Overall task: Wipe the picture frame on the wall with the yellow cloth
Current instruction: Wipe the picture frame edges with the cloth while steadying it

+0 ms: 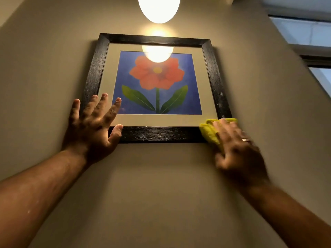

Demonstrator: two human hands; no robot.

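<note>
Seen from below: a broad, matte beige painted wall (161, 185), smooth and bare under warm light. Hung flat against it, a square picture frame (157, 134) of black wood with a fine raised grain, mitred at the corners, dusty pale specks along its right side. Held inside the frame, behind reflective glass: a plain cream mat and a print of a red-orange flower (157, 73) with a yellow centre, green stem and two pointed green leaves on a blue ground. Above the frame, a glowing white egg-shaped lamp (159, 8), mirrored as a bright oval in the upper glass. At upper right, pale window panes (304, 33) with dark edging.

Reached up from the lower corners, two bare forearms. Left hand (93, 126) spread open and flat, grasping nothing, fingers splayed over the frame's lower left corner, thumb laid on the bottom rail. Right hand (236, 149) blurred, ringed on one finger, pressed over a folded yellow cloth (209, 131) of ribbed, soft weave. Cloth pinned by that hand against the frame's lower right corner, its folds sticking out past the fingertips to the left and above.
</note>
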